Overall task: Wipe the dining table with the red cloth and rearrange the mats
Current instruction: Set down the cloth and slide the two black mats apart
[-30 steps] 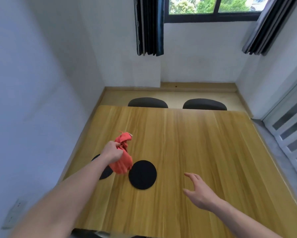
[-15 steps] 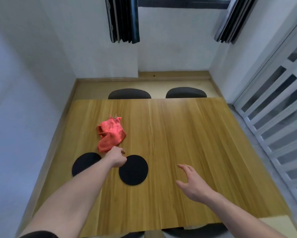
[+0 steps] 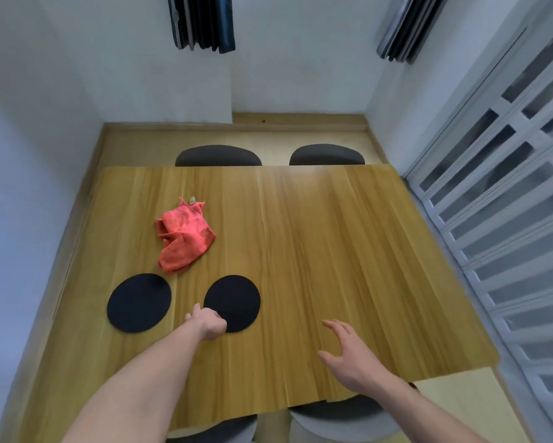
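The red cloth (image 3: 184,236) lies crumpled on the wooden dining table (image 3: 332,251), left of centre, with no hand on it. Two round black mats sit nearer to me: the left mat (image 3: 138,302) and the right mat (image 3: 237,298). My left hand (image 3: 207,322) rests at the near-left edge of the right mat, fingers curled onto the rim and thumb pointing away. My right hand (image 3: 348,353) hovers over the near right part of the table with its fingers spread and nothing in it.
Two dark chairs (image 3: 218,156) (image 3: 327,155) stand at the far side, and two more chair seats (image 3: 342,417) show under the near edge. A wall runs close along the left, and a white louvred door (image 3: 508,219) along the right.
My left hand let go of the red cloth, which now lies on the table, and drew back to the right mat's edge. My view tilted further down. The right hand barely moved.
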Demonstrator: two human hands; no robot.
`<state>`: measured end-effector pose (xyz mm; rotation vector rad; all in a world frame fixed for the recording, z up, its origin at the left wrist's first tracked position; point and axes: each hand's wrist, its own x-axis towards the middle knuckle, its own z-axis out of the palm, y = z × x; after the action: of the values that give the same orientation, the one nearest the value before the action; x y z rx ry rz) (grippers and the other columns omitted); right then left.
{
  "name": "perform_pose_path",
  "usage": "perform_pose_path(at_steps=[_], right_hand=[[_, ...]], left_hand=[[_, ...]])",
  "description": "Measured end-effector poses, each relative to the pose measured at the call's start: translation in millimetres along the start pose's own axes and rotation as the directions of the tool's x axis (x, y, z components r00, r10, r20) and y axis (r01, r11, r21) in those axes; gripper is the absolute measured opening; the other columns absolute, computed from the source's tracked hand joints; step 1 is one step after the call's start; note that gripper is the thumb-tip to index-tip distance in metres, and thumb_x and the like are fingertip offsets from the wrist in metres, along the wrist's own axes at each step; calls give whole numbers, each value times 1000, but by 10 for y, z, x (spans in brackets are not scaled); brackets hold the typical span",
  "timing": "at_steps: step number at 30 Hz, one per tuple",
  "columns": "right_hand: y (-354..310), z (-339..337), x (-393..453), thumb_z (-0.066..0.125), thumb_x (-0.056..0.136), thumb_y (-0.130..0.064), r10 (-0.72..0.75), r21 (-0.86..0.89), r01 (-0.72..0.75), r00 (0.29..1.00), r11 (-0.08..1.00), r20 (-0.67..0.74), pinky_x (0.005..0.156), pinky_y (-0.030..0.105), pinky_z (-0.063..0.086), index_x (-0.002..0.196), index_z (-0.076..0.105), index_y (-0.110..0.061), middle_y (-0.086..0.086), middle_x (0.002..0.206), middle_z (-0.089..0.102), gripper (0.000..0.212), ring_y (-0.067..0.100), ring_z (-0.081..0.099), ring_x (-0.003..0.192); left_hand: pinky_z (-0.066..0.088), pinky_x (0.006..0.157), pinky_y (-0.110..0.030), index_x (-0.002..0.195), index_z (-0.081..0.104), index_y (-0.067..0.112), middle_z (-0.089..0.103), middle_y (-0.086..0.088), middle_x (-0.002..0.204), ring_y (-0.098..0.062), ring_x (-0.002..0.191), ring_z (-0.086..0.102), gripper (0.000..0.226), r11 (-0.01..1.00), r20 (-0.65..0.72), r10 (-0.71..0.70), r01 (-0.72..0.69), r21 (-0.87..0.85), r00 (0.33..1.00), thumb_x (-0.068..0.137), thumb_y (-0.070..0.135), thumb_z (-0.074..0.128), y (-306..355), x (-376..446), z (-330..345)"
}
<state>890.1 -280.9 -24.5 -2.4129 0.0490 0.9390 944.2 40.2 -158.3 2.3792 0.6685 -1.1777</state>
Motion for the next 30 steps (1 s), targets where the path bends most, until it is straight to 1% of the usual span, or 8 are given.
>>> perform_pose_path(at_steps=[5,8,11,15,20,24,27,30], right_hand=[[-14,92,-38,57,101,-37,30,25,-30,1000,999,10,106,23,40,159,23,-32,-14,167,12,67,6,42,135],[-45,161,-58,57,101,-37,35,16,-35,999,999,31,85,12,46,160,22,-31,-15,167,12,68,5,52,115],[-81,218,-69,56,101,-37,19,22,-19,999,1000,31,90,14,46,159,23,-30,-14,166,14,67,7,49,123],[-122,264,-81,57,101,-36,26,40,-27,999,999,38,109,24,37,159,23,-31,-13,167,14,68,6,37,140],[-99,261,-102,58,101,-35,27,14,-27,998,1000,55,65,9,45,159,24,-31,-13,167,14,68,0,51,101],[-26,225,-93,60,100,-36,10,-6,-10,999,1000,40,113,29,41,158,26,-32,-12,167,15,68,10,38,142],[48,174,-48,59,100,-37,-3,-29,4,999,1000,50,117,32,32,158,27,-32,-13,166,16,67,11,31,147],[102,115,6,58,100,-37,-13,-52,17,998,999,67,114,28,34,158,27,-32,-13,166,15,66,9,35,144]], left_hand=[[35,105,-32,144,41,5,23,-10,156,-28,134,37,67,982,-7,-15,14,-188,1000,82,31,45,-86,11,47],[49,96,-32,134,46,-1,42,-14,138,-25,111,53,51,959,-17,-8,3,-285,1000,90,23,42,-89,-52,59],[53,94,-34,108,55,5,54,-10,115,-19,90,52,22,948,15,54,-47,-314,998,92,12,42,-47,-175,136],[45,104,-33,121,63,12,51,-7,139,-25,124,51,31,947,34,94,-78,-312,995,92,11,53,-61,-264,248],[19,124,-47,127,67,22,0,-5,169,-32,155,8,40,963,-38,52,-61,-264,998,89,15,56,-95,-338,242],[34,116,-42,130,59,12,21,-4,162,-32,145,29,54,937,-10,-5,2,-348,1000,77,22,66,-74,-331,178],[50,103,-39,147,39,0,39,-10,151,-33,131,50,95,871,90,-39,78,-485,995,64,25,77,-51,-261,135],[51,102,-40,142,46,9,45,-8,144,-28,126,52,61,784,192,-12,129,-608,981,85,16,68,-4,-263,47]])
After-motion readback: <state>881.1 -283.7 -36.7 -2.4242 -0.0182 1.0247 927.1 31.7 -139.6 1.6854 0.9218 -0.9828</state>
